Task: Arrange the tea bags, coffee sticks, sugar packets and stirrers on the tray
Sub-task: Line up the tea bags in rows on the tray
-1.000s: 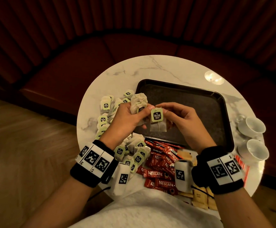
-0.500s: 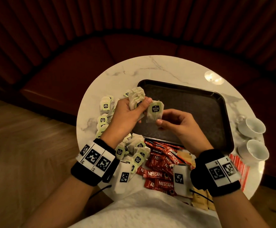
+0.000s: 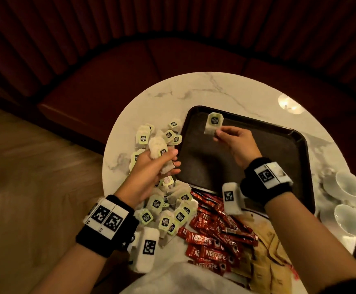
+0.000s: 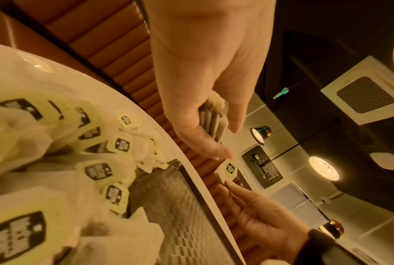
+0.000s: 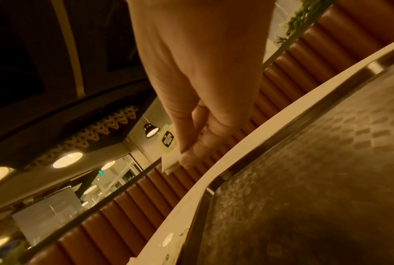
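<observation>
A dark tray (image 3: 289, 145) lies on the round marble table (image 3: 225, 90). My right hand (image 3: 221, 133) pinches one tea bag (image 3: 213, 124) by its lower edge and holds it over the tray's far left corner (image 5: 167, 143). My left hand (image 3: 164, 160) grips a bunch of tea bags (image 3: 158, 149) above the table, just left of the tray (image 4: 214, 116). Loose tea bags (image 3: 168, 211) with pale green tags lie in a heap on the table's left side. Red coffee sticks (image 3: 211, 240) and brown sugar packets (image 3: 266, 262) lie at the near edge.
Two white cups (image 3: 350, 205) stand at the table's right edge, close to the tray. A dark red curved bench (image 3: 151, 60) wraps round the far side. Wooden floor (image 3: 34, 166) lies to the left. A lamp's reflection (image 3: 289, 103) shines on the marble.
My right hand took one tea bag from the left hand and carried it away to the tray's far left corner. The left hand drew back left with its bunch.
</observation>
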